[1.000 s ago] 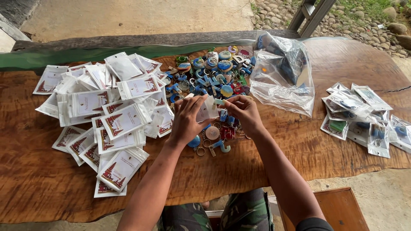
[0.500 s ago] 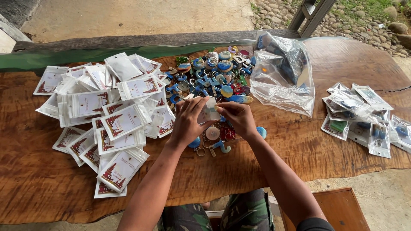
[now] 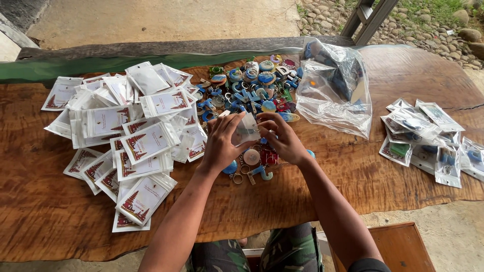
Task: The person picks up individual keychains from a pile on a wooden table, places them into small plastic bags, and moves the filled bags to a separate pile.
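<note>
My left hand point(image 3: 221, 142) holds a small clear packet point(image 3: 245, 130) upright over the middle of the wooden table point(image 3: 60, 221). My right hand point(image 3: 284, 136) is at the packet's right edge, fingers pinched on a keychain going into it; the keychain itself is mostly hidden. Under and behind both hands lies a heap of blue, white and red keychains point(image 3: 254, 85). A blue letter-shaped keychain point(image 3: 262, 173) lies just below my hands.
A pile of empty white packets with a red tree print point(image 3: 128, 136) covers the table's left. A crumpled clear plastic bag point(image 3: 333, 85) sits behind my right hand. Filled packets point(image 3: 428, 138) lie at the right edge. A wooden bench point(image 3: 401, 247) stands below.
My right hand has moved left and down against the packet, pushing the keychain inside. The left hand has tilted the packet slightly. The blue oval keychain beside the right wrist is now mostly covered.
</note>
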